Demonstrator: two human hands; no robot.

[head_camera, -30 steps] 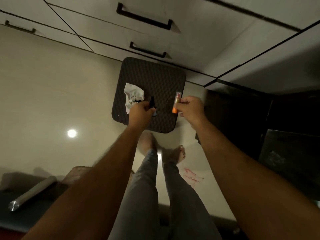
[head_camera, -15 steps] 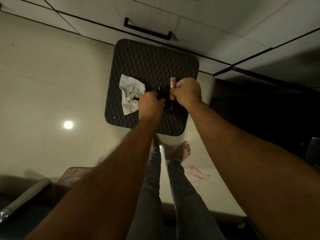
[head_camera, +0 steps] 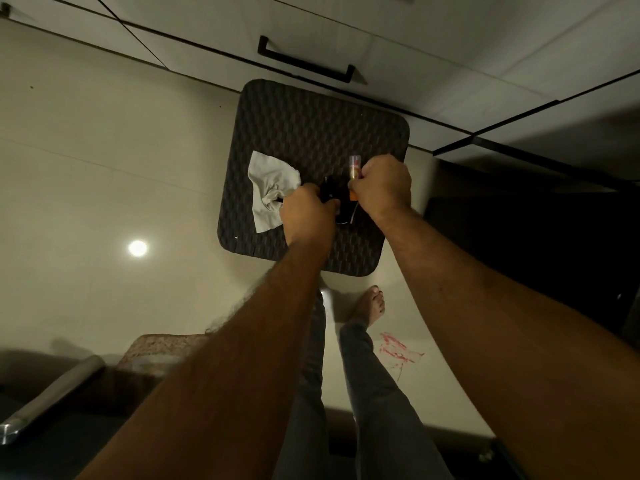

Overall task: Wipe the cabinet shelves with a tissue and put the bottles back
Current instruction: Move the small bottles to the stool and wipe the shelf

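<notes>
I look straight down at a dark woven stool (head_camera: 311,133) on the pale floor. My left hand (head_camera: 308,216) is closed around a white crumpled tissue (head_camera: 270,192) and a small black bottle (head_camera: 329,192). Close beside it, my right hand (head_camera: 381,188) grips a thin bottle with a clear top and an orange band (head_camera: 354,168). Both hands hover together over the stool's middle, almost touching. What the bottles' lower ends rest on is hidden by my fingers.
White cabinet drawers with a black handle (head_camera: 304,60) run behind the stool. An open dark cabinet (head_camera: 519,220) lies to the right. My bare foot (head_camera: 370,306) stands near a red floor stain (head_camera: 394,351). A metal tube (head_camera: 52,396) lies at lower left.
My two hands have come together over the stool, the right one bringing the orange-banded bottle next to the black bottle. My head has tilted, so the stool sits larger in view.
</notes>
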